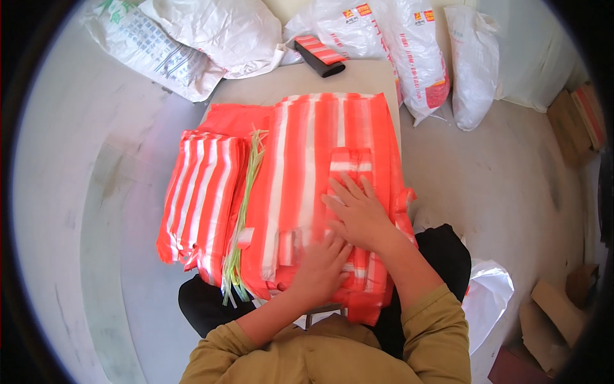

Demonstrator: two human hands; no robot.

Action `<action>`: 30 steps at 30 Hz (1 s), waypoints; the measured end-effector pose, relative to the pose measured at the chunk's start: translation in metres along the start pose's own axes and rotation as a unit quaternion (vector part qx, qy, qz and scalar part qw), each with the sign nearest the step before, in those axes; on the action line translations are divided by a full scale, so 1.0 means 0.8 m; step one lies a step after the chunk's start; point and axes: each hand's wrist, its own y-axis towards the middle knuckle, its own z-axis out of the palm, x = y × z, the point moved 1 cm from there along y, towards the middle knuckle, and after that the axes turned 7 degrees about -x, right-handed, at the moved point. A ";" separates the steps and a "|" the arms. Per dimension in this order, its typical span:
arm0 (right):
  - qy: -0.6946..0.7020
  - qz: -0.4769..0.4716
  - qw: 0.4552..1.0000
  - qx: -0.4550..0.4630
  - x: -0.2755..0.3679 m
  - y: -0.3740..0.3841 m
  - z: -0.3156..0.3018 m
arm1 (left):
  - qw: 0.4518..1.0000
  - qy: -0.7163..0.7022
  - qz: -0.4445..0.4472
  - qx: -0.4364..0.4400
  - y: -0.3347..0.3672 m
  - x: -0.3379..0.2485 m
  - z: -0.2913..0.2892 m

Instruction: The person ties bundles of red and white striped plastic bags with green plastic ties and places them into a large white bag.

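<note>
On the table (358, 77), at the centre, both hands are pressing flat on a stack of red-and-white striped bags (300, 166). The right hand (359, 214) is lying open, fingers spread toward 12 o'clock on a folded bag handle. The left hand (322, 265) is resting open, palm down, just beside it at 7 o'clock, gripping nothing. A second stack (201, 198) is lying at 9 o'clock, green ties (242, 217) between the two. Four white sacks (473, 57) are standing around 12 o'clock.
</note>
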 end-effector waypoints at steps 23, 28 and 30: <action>0.152 0.189 0.961 -0.131 -0.021 -0.013 -0.031 | 0.997 0.000 -0.005 0.075 -0.029 -0.019 0.020; 0.050 0.193 0.976 -0.093 -0.004 -0.012 -0.020 | 0.997 0.008 -0.002 0.075 -0.028 -0.021 0.020; 0.048 0.189 0.976 -0.100 -0.003 -0.012 -0.016 | 0.997 0.013 -0.004 0.077 -0.027 -0.024 0.020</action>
